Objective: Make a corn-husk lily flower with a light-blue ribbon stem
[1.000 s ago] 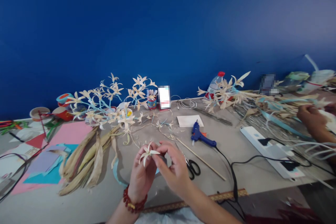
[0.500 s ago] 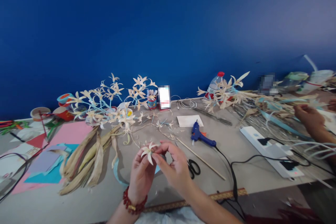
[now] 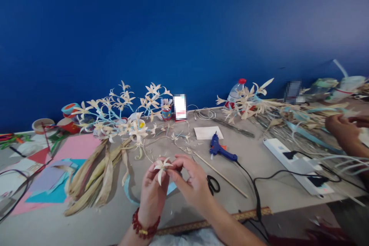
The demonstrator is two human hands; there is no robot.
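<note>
A small cream flower (image 3: 162,167), its petals spread, is pinched between my two hands above the near middle of the table. My left hand (image 3: 154,190), with a red bead bracelet at the wrist, closes around it from the left. Thumb and fingers of my right hand (image 3: 191,180) grip it from the other side, hiding its base. Below the hands shows a strip of light blue paper (image 3: 171,187). Black-handled scissors (image 3: 213,185) lie partly behind my right hand. To the left lie dried corn husks (image 3: 89,180).
A blue glue gun (image 3: 220,149) rests near a white card (image 3: 207,133), its cord running to a white power strip (image 3: 296,167). A thin stick (image 3: 220,175) lies between. Flower sprays (image 3: 112,111) stand at the back left. Another person's hand (image 3: 343,130) works at the right.
The flower has turned slightly in my fingers, its petals now facing more upward, and my hands have barely shifted. At the right, the other person's hands have come closer together.
</note>
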